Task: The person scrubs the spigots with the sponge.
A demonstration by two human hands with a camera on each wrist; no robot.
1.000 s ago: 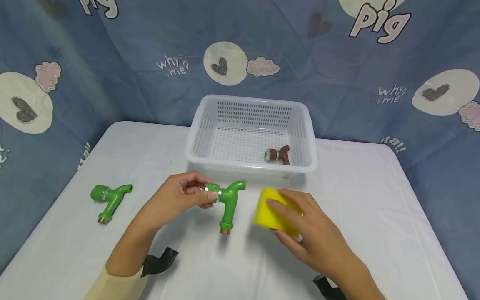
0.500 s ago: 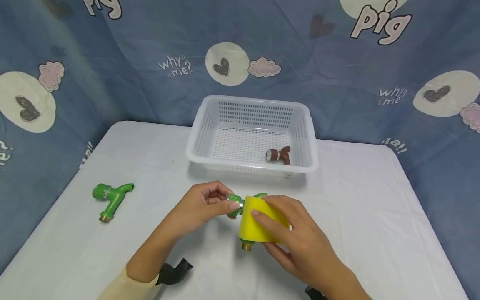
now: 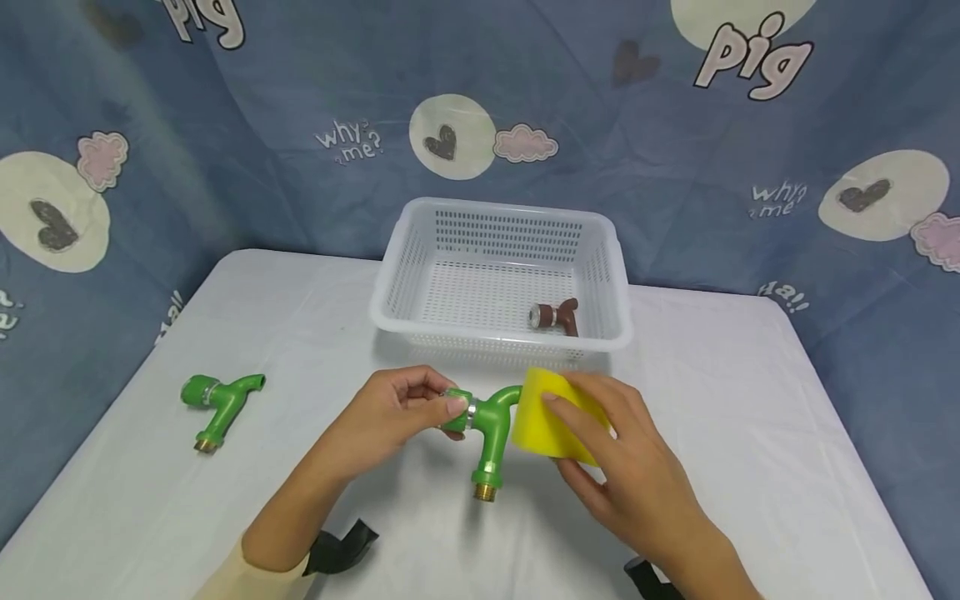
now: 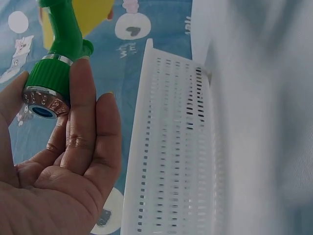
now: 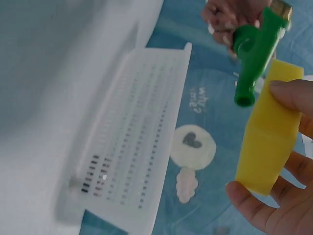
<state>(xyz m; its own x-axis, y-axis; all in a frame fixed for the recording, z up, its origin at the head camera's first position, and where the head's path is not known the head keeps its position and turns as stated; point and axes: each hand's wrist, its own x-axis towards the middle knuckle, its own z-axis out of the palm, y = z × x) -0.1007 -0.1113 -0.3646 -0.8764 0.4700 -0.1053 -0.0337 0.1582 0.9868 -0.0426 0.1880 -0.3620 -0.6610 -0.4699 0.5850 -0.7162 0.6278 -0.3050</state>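
Observation:
In my left hand (image 3: 397, 421) I pinch a green tap (image 3: 491, 433) by its ribbed knob, the brass thread pointing down and the spout toward the right. The left wrist view shows thumb and fingers around the knob (image 4: 49, 78). My right hand (image 3: 637, 458) grips a yellow sponge (image 3: 558, 417) between thumb and fingers, right by the spout. Whether sponge and spout touch, I cannot tell. In the right wrist view the sponge (image 5: 269, 132) is slightly bent, with the green tap (image 5: 261, 56) close beyond it.
A second green tap (image 3: 221, 408) lies on the white table at the left. Behind my hands stands a white perforated basket (image 3: 498, 337) holding a brown tap (image 3: 558, 317). A blue printed cloth (image 3: 300, 192) hangs behind the table.
The held tap moved right and slightly down. My right hand brought the sponge left over the tap's body, then drew it back right, uncovering the body.

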